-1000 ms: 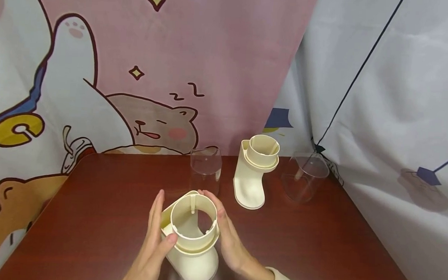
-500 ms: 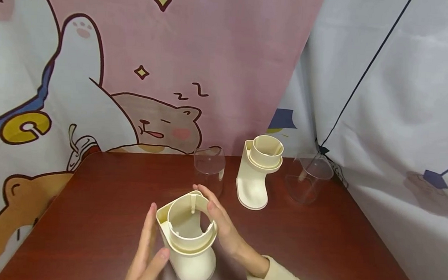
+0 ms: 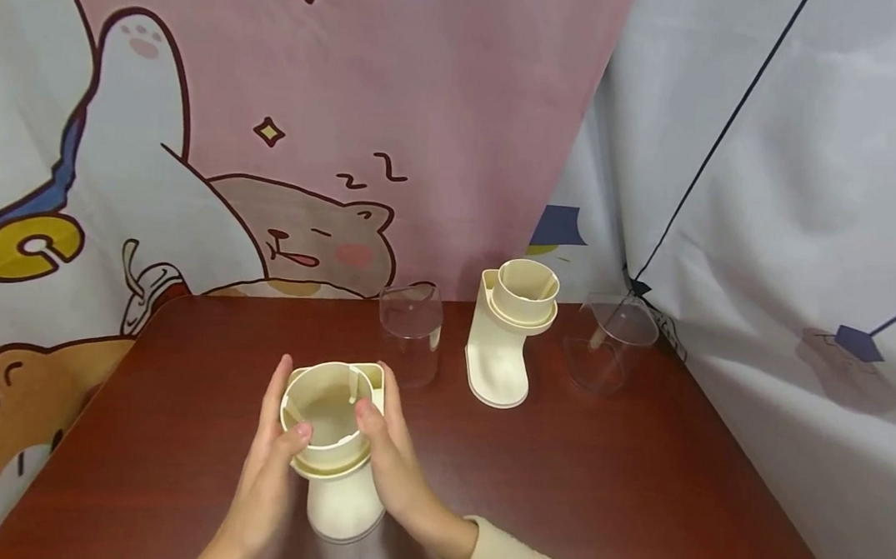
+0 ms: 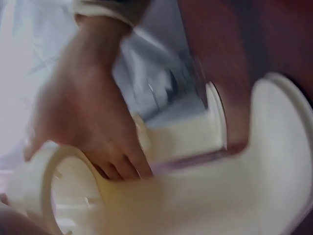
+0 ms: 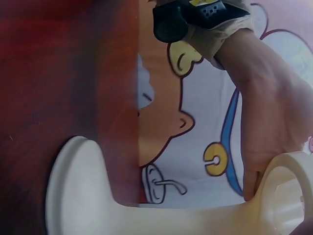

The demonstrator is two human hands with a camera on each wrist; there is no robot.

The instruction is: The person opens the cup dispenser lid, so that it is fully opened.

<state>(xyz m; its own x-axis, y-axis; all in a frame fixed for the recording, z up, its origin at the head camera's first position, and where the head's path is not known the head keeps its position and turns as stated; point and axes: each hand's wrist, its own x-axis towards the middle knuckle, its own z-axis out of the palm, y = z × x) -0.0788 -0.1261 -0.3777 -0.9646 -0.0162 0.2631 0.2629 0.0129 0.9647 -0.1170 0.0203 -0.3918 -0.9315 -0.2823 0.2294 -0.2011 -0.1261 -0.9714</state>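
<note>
A cream plastic stand [image 3: 344, 500] with a round, hollow collar on top and a rounded foot is between my two hands, near the front of the table. My left hand [image 3: 259, 471] grips its left side, thumb over the collar's rim. On the opposite side my right hand [image 3: 402, 469] holds it the same way, thumb on the rim and fingers along the outer wall. In the left wrist view the stand [image 4: 205, 196] lies sideways across the picture, with blur on the hand. From the right wrist view, I cannot tell whether the foot [image 5: 80, 186] touches the table.
A second cream stand [image 3: 500, 365] of the same shape stands upright farther back. Left of it is a clear, open-topped container [image 3: 410, 336]; another clear container [image 3: 610, 345] stands to its right. Printed curtains [image 3: 461, 147] hang behind the dark red table [image 3: 596, 503].
The stand has turned so its squared back edge swings from the left to the right, and it has shifted left. My left hand, held off it half a second ago, now grips it again.
</note>
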